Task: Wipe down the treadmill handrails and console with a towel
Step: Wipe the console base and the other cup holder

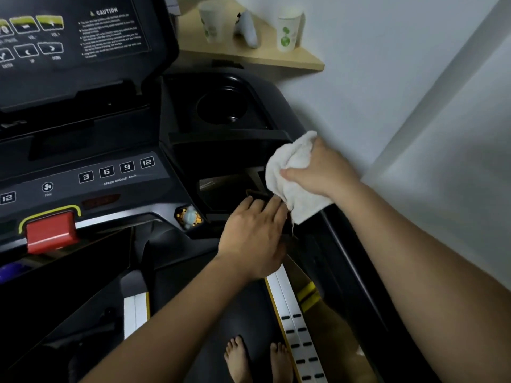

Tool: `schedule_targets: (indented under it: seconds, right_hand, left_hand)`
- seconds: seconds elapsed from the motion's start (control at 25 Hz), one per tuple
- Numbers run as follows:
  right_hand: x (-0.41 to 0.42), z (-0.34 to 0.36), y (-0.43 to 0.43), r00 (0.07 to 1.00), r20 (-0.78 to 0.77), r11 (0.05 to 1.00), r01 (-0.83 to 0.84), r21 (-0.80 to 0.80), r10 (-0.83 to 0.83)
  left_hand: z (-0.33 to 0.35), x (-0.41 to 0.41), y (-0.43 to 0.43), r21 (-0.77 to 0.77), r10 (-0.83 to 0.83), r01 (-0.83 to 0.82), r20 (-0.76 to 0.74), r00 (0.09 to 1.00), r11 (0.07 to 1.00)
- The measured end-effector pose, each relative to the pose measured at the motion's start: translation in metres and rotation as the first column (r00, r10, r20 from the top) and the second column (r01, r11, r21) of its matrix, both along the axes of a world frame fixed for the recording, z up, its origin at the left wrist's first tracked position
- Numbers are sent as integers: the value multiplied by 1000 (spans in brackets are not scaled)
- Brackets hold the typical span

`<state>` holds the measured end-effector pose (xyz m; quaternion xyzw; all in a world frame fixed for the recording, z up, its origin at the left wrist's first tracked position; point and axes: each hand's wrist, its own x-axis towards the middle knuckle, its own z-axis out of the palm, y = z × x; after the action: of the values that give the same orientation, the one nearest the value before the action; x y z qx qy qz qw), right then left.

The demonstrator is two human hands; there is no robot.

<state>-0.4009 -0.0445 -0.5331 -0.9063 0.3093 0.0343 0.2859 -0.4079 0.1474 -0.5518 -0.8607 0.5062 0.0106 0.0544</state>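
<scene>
At the right end of the console [119, 172], the fingers [287, 172] of the right hand [320, 170] are curled round a bunched white towel [293, 178], thumb pinching it from the near side, and the cloth sits on the top of the right handrail [345, 244] where it meets the console. Just below it, the left hand [254, 233] lies flat with its fingers straight and close together, their tips touching the dark edge beside the towel's lower corner. Outward from the hands, the console shows speed buttons marked 3, 6, 9 and 12, a fan button and a red safety key [49, 233]. A round cup holder [221, 106] lies beyond the towel. Further back, a wooden shelf [249, 56] on the wall carries two paper cups [289, 29]. Bare feet [257, 357] stand on the belt.
</scene>
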Motion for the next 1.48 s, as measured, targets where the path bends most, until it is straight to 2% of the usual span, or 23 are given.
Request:
schedule_targets:
  seconds: [0.12, 0.24, 0.28, 0.32, 0.44, 0.6, 0.72, 0.76, 0.8, 0.88, 0.92, 0.96, 1.0, 1.08, 1.16, 1.24, 1.32, 1.4, 1.48]
  right_hand:
    - [-21, 1, 8, 998, 49, 997, -40, -67, 44]
    - [-79, -5, 33, 995, -45, 923, -95, -373, 85]
    - [-82, -5, 36, 995, -55, 908, -96, -408, 80]
    - [-74, -5, 30, 996, -65, 919, -86, -384, 66]
    - [-19, 1, 10, 995, -101, 988, -3, -152, -12]
    - [16, 0, -12, 997, 79, 993, 4, 121, -13]
    - [-4, -1, -19, 971, 213, 923, 16, 385, -106]
    - [-16, -1, -15, 968, 217, 923, 33, 385, -125]
    - [-29, -3, -10, 980, 174, 952, 40, 302, -96]
    - [-55, -7, 6, 1000, 2, 1000, -29, 7, 29]
    - [-62, -6, 12, 995, -63, 988, -79, -130, 71]
    - [-61, -4, 13, 992, -94, 980, -103, -172, 87]
    - [-53, -1, 7, 991, -102, 987, -102, -121, 90]
    - [-27, 8, -9, 993, -96, 991, -49, 123, 61]
    - [-9, 10, -25, 999, -42, 951, -13, 310, 28]
    - [-7, -3, -34, 995, 90, 863, -5, 505, -47]
    - [-23, -11, -34, 975, 133, 744, 46, 666, -180]
    - [-46, -7, -25, 970, 62, 739, 138, 660, -237]
    - [-70, -3, -11, 981, 22, 860, 158, 485, -193]
  left_hand:
    - [1, 1, 2, -3, -32, 32, -6, 999, 999]
    - [0, 8, 2, 42, 26, -26, 2, 1000, 999]
    - [2, 12, 0, 54, 52, -54, 42, 998, 997]
    - [5, 16, -2, 67, 62, -68, 89, 994, 995]
    - [14, 27, -9, 112, 55, -73, 160, 986, 991]
    - [18, 28, -17, 38, 118, -121, 75, 990, 992]
    - [16, 24, -16, -12, 127, -126, 85, 988, 992]
    - [16, 23, -16, -18, 119, -118, 98, 988, 993]
    - [16, 23, -15, -22, 110, -108, 101, 989, 994]
    - [16, 23, -14, -44, 88, -84, 98, 991, 995]
    - [16, 23, -13, -57, 75, -70, 93, 993, 996]
    - [17, 22, -13, -65, 60, -55, 90, 994, 996]
    - [16, 23, -13, -68, 47, -42, 88, 995, 997]
    - [17, 24, -13, -60, 46, -41, 82, 996, 997]
    - [18, 24, -14, -49, 55, -52, 81, 995, 997]
    - [19, 23, -15, -52, 56, -53, 67, 996, 997]
    - [20, 22, -14, -76, 66, -64, 32, 997, 995]
    - [22, 25, -12, -140, 109, -117, -65, 992, 983]
    - [28, 34, -22, -187, 103, -133, -165, 981, 973]
